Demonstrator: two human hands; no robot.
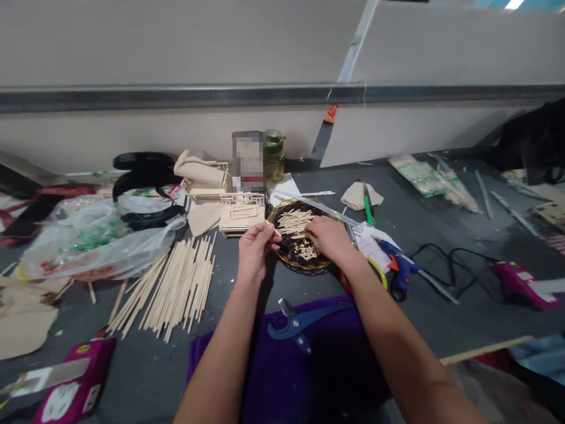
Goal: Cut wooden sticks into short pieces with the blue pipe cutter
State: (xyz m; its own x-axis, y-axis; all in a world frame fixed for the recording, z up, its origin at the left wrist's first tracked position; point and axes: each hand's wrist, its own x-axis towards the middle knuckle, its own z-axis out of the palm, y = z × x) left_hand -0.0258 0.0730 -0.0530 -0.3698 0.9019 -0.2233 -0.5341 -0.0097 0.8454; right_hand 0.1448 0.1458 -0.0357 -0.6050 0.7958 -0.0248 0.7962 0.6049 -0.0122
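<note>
My left hand [257, 246] pinches a short wooden stick [277, 232] between thumb and forefinger, just left of a round wicker basket [289, 263]. Over the right side of that basket, my right hand [327, 234] reaches down with its fingers curled at the cut wooden sticks [295, 222]; whether it holds one is hidden. Small cut wooden pieces [306, 252] lie in the basket's near part. Behind my left hand stands a small stick-built model [242, 217], with a rectangle of sticks on its flat top.
Long wooden sticks [179, 288] are spread at left beside a plastic bag [99, 241]. A blue cutter [304, 321] rests on purple cloth [282, 377] in front. At right lie a blue glue gun [401, 268] with a black cord and a purple box [525, 285]. A jar [274, 156] stands behind.
</note>
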